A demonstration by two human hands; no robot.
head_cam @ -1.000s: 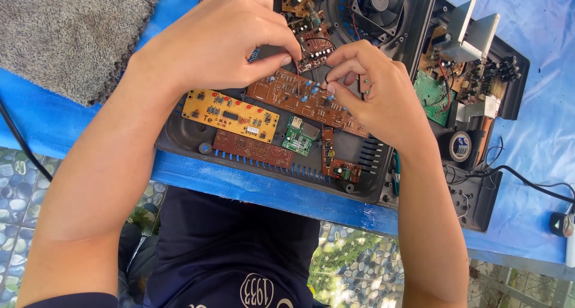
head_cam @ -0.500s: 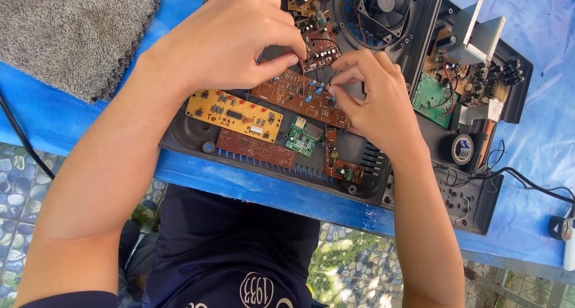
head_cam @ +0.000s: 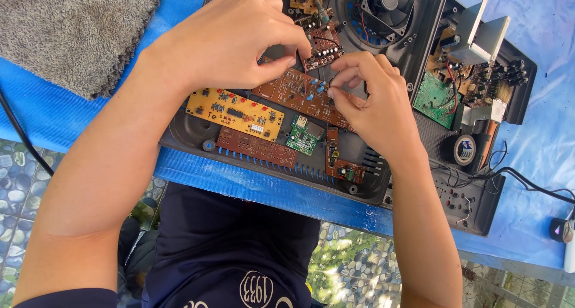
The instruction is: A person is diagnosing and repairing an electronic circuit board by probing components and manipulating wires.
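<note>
An open black device casing (head_cam: 197,131) lies on a blue-covered table, with several circuit boards inside. My left hand (head_cam: 230,44) reaches over it from the left, thumb and forefinger pinched on a thin red wire (head_cam: 305,76) beside a small brown board (head_cam: 323,47). My right hand (head_cam: 374,104) rests on the long brown circuit board (head_cam: 287,91), its fingertips pinched together on a small part near the blue components. The two hands' fingertips are only a few centimetres apart. What lies under my palms is hidden.
A yellow board (head_cam: 233,113), a small green board (head_cam: 302,135) and a cooling fan (head_cam: 389,0) sit in the casing. A metal heat sink (head_cam: 479,32), a green board (head_cam: 436,92) and a black tape roll (head_cam: 464,149) are at right. A grey towel (head_cam: 72,32) lies at left; a black cable (head_cam: 527,185) trails right.
My right hand's fingers have curled in from a looser spread to a tight pinch on the brown board. My left hand has kept its place.
</note>
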